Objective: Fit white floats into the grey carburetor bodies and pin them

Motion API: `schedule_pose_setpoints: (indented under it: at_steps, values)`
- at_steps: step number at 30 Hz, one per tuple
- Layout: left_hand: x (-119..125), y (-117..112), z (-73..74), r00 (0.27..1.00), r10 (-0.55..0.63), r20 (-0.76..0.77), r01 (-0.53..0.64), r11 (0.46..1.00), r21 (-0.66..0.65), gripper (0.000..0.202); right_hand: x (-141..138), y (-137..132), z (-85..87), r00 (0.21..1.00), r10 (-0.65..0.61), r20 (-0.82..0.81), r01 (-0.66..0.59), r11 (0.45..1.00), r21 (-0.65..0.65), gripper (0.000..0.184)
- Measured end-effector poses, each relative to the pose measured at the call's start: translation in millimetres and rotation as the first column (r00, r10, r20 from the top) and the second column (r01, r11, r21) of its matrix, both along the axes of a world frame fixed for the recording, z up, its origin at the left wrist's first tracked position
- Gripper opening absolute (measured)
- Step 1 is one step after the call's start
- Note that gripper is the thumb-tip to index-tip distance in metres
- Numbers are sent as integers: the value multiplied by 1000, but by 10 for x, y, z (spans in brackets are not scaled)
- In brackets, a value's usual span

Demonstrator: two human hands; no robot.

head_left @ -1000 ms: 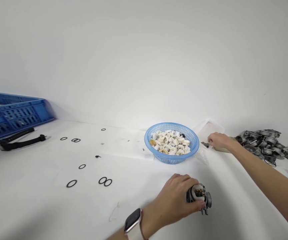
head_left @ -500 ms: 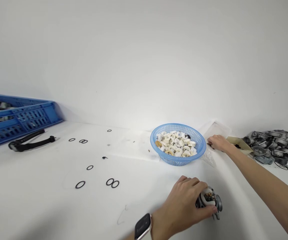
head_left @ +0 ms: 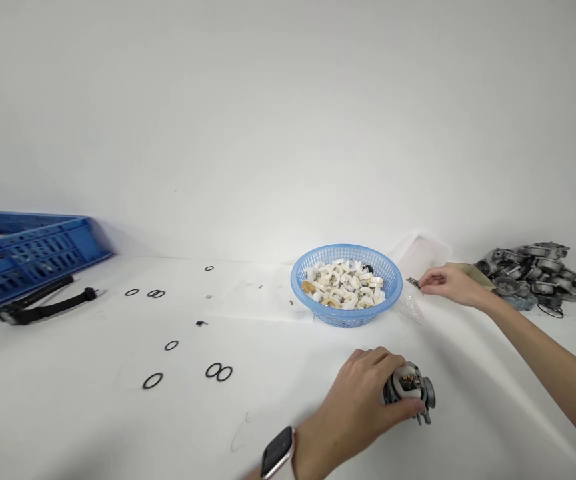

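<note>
My left hand (head_left: 357, 400), with a watch on its wrist, is wrapped round a small grey metal carburetor body (head_left: 411, 390) standing on the white table near the front. My right hand (head_left: 448, 283) reaches out to the right of a blue plastic basket (head_left: 345, 315) and pinches a small dark metal part (head_left: 413, 282) between its fingertips. The basket is filled with several white and tan ring-shaped parts (head_left: 344, 291).
A heap of grey metal castings (head_left: 528, 270) lies at the far right. A clear plastic bag (head_left: 415, 250) sits behind the basket. Several black O-rings (head_left: 218, 371) are scattered at left centre. A blue crate (head_left: 28, 250) and a black strap (head_left: 43, 301) are at the far left.
My right hand has lifted slightly off the table by the bag, with the small dark part now pinched in its fingertips. My left hand stays on the carburetor body.
</note>
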State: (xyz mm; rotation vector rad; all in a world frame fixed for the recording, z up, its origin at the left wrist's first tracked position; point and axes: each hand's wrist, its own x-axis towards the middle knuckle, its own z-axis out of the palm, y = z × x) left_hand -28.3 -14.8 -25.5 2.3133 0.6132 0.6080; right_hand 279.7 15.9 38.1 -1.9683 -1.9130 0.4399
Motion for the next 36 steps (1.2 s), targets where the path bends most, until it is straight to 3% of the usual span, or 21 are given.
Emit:
schedule_pose_setpoints:
  at_steps: [2,4,7,11,15,21,28,36]
  values:
    - [2,-8,7,1000,5,-10,-5,1000,-14,34,-177,-293,-128,989,31,-145,-30,1000,8,40]
    - [3,-21,0,1000,8,-16,-8,1000,-22,33,-403,-566,-277,896,68,-438,-66,998,20,37]
    - [-3,-39,-34,999,32,-17,-33,999,-14,30,-723,-831,-444,763,78,-642,-83,996,22,26]
    - [-16,-43,-77,999,33,7,-33,997,65,30,-905,-903,-502,561,-26,-828,-81,993,-86,24]
    - [-14,-46,-80,999,21,32,-25,990,141,28,-883,-881,-516,452,-72,-889,-94,987,-128,24]
    - [-25,-46,-52,999,27,26,-31,988,153,24,-885,-889,-552,409,-88,-908,-111,983,-145,24]
    - [-21,-44,-43,999,31,40,-36,991,132,25,-921,-878,-558,414,-119,-903,-88,982,-170,19]
    - [-23,-59,-63,999,20,42,-24,995,99,21,-928,-912,-530,562,-92,-822,-38,990,-137,24]
